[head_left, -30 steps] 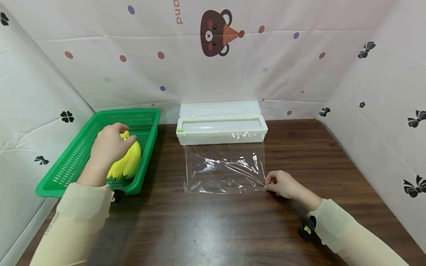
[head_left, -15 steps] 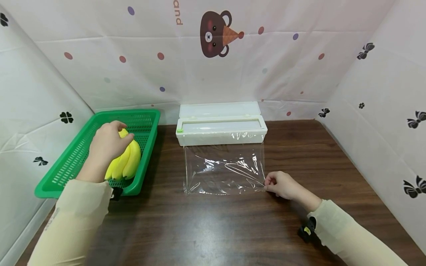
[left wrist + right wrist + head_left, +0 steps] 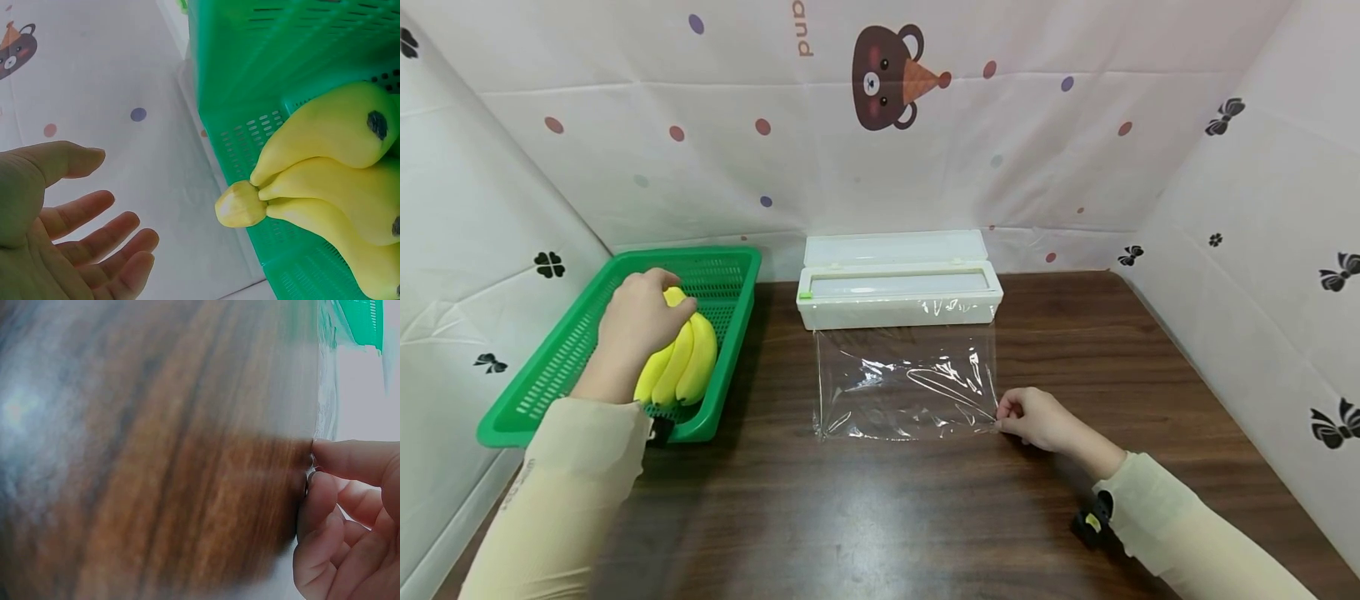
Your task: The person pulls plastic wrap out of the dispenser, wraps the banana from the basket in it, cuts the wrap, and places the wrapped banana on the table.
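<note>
In the head view my left hand point(image 3: 643, 315) is over a bunch of bananas point(image 3: 692, 358) lying in a green basket point(image 3: 741, 333). The left wrist view shows its fingers point(image 3: 103, 200) relaxed and spread, with a gap between them and the bananas' stem end point(image 3: 240, 205). On the right, thumb and forefinger of my right hand point(image 3: 1033, 417) pinch the near right corner of a sheet of cling film point(image 3: 902, 383). The film runs from the front of a white cling film dispenser point(image 3: 898, 310), whose lid point(image 3: 895, 247) stands raised at the back.
A brown wood-grain table point(image 3: 865, 517) lies under everything. White printed sheeting point(image 3: 820, 167) rises behind the dispenser and along both sides. The basket sits at the left, close to the side sheeting. A small green slider point(image 3: 806, 295) is on the dispenser's left end.
My left hand has drifted slightly left and away from me over the bananas, so more of their stem end shows. The right hand and the film have stayed put.
</note>
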`<state>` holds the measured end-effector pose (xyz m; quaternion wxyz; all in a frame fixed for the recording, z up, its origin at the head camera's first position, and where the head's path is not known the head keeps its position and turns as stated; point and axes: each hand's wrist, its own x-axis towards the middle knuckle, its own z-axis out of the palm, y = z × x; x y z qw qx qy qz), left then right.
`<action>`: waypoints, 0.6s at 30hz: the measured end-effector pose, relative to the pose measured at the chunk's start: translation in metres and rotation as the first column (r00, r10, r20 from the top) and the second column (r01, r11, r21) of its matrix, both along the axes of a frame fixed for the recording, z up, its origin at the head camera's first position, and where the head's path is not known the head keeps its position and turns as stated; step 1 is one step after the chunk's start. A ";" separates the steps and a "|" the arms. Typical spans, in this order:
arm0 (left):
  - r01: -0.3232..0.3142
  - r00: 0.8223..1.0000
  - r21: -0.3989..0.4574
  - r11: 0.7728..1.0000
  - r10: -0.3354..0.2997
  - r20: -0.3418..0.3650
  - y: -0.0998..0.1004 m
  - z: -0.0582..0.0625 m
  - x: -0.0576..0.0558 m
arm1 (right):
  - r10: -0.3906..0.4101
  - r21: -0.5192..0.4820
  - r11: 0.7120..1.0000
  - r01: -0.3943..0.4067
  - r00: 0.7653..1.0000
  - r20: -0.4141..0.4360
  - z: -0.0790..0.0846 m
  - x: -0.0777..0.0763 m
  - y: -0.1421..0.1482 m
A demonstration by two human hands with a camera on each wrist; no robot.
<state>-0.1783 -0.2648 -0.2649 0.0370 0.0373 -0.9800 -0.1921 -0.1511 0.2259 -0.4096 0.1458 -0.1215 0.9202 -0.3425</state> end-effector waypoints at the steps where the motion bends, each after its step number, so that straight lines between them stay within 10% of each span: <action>1: -0.001 1.000 0.000 1.000 0.001 0.007 -0.001 0.000 -0.001 | -0.003 0.002 1.000 0.003 1.000 0.003 0.000 0.000 0.000; 18: -0.020 0.998 -0.033 0.999 0.022 0.065 -0.009 -0.001 -0.014 | 0.000 -0.008 1.000 0.001 1.000 0.018 0.000 0.000 0.000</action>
